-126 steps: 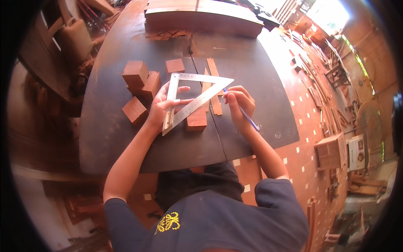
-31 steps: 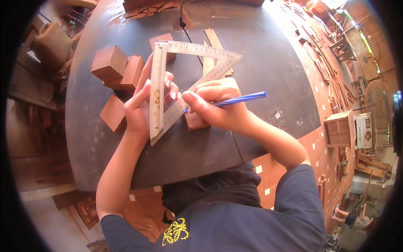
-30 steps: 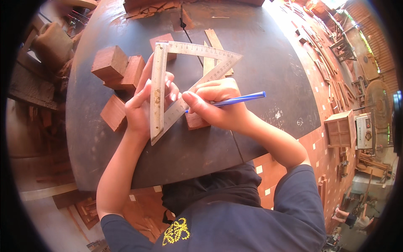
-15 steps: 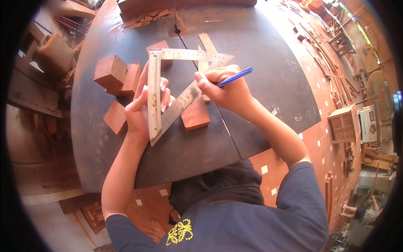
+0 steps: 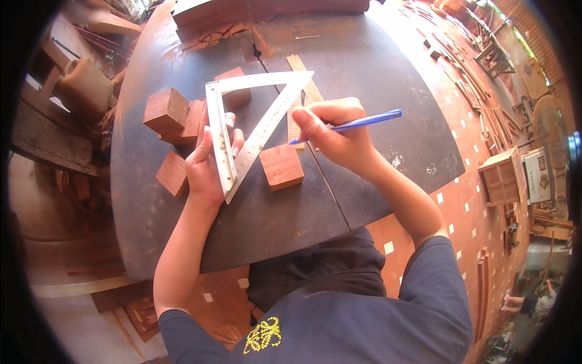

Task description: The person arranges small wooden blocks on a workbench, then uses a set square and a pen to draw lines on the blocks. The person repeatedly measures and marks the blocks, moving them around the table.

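Observation:
My left hand (image 5: 209, 164) presses a metal triangular set square (image 5: 251, 121) flat on the dark work table (image 5: 364, 73), gripping its left leg. My right hand (image 5: 336, 130) holds a blue pen (image 5: 357, 124) with its tip against a thin wooden strip (image 5: 295, 124) beside the square's slanted edge. A square reddish wood block (image 5: 281, 165) lies just below the pen tip, partly under the square.
Several reddish wood blocks (image 5: 176, 115) lie left of the square, one more (image 5: 173, 173) nearer me. Thick planks (image 5: 242, 9) lie across the table's far edge. Wooden pieces and a small crate (image 5: 503, 176) sit on the tiled floor to the right.
The set square has shifted with my left hand still on it. My right hand has moved along the slanted edge with the pen and now sits above the square block.

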### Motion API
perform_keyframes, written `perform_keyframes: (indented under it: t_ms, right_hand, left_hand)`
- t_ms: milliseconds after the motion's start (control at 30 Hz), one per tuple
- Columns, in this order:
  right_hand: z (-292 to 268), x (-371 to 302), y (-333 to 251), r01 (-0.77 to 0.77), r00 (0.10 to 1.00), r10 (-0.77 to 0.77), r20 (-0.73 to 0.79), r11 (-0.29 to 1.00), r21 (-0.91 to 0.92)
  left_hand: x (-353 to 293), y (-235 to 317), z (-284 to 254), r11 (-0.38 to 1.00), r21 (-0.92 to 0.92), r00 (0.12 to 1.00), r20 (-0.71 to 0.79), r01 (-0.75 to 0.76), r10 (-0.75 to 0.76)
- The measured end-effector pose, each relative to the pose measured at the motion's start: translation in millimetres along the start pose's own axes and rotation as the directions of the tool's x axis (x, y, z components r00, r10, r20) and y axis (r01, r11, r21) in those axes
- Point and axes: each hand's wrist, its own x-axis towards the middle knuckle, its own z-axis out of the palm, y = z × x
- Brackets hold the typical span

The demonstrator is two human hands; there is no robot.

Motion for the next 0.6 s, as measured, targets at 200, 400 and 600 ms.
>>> perform_keyframes:
  t_ms: [200, 400, 600]
  right_hand:
    - [4, -5, 11, 0.019, 0.997, -0.015, 0.076, 0.998, -0.056]
    - [12, -5, 8, 0.096, 0.985, -0.095, 0.143, 0.995, -0.001]
    - [22, -8, 11, 0.063, 0.991, -0.056, 0.121, 0.996, -0.056]
  left_hand:
    - [0, 4, 6, 0.993, 0.102, 0.998, 0.016, 0.057, -0.059]
    - [1, 7, 20, 0.993, 0.103, 0.998, -0.04, 0.062, -0.058]
    - [1, 9, -8, 0.985, 0.132, 0.982, 0.137, 0.109, -0.127]
